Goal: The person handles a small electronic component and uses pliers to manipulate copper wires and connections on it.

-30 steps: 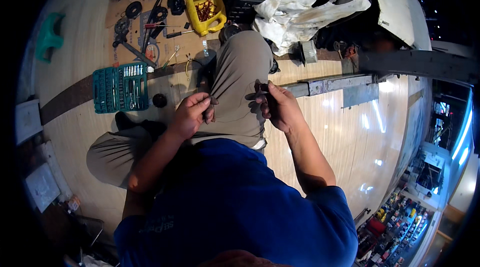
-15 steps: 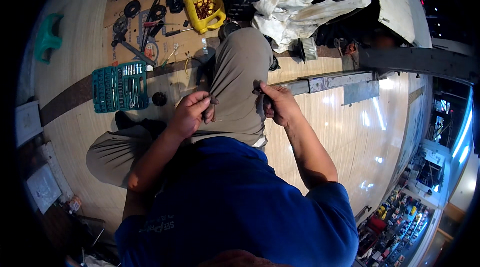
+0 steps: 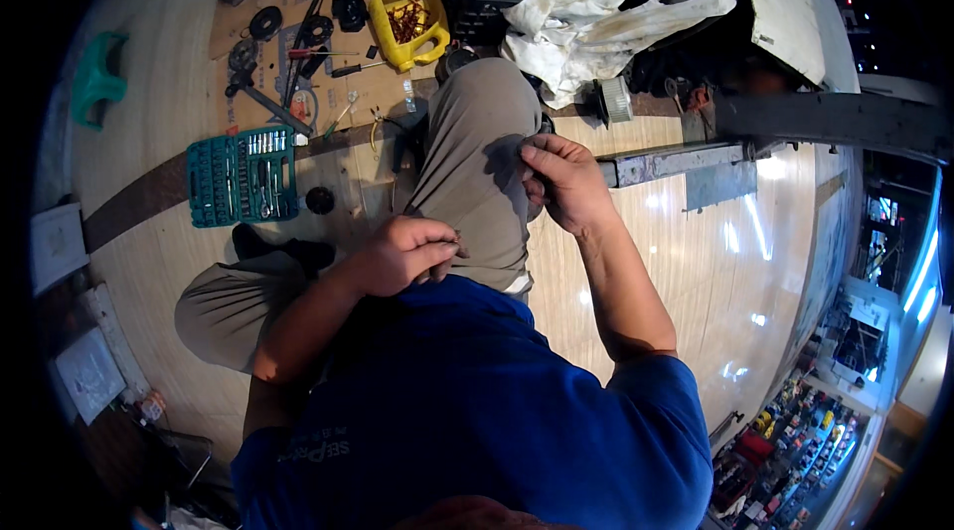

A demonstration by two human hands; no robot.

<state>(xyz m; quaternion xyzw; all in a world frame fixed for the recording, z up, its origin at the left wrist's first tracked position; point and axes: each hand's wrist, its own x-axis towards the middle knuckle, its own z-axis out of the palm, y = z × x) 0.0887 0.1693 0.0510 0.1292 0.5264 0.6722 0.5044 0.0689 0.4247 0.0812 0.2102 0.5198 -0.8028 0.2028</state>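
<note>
Head view, two hands apart, left hand (image 3: 402, 254) and right hand (image 3: 563, 179) each pinching trouser leg (image 3: 477, 162), one socket set (image 3: 241, 175)

Glossy light wood floor (image 3: 696, 262) w/ dark stripe (image 3: 139, 202), bright glare.

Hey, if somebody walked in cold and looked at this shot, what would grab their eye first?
Probably the two hands on the raised grey-trousered knee at centre: the left hand curled low on the thigh, the right hand pinching the fabric at its side. Next, the teal socket set case lying open on the wooden floor to the left, and the yellow container among scattered tools on the cardboard sheet above it.
</note>
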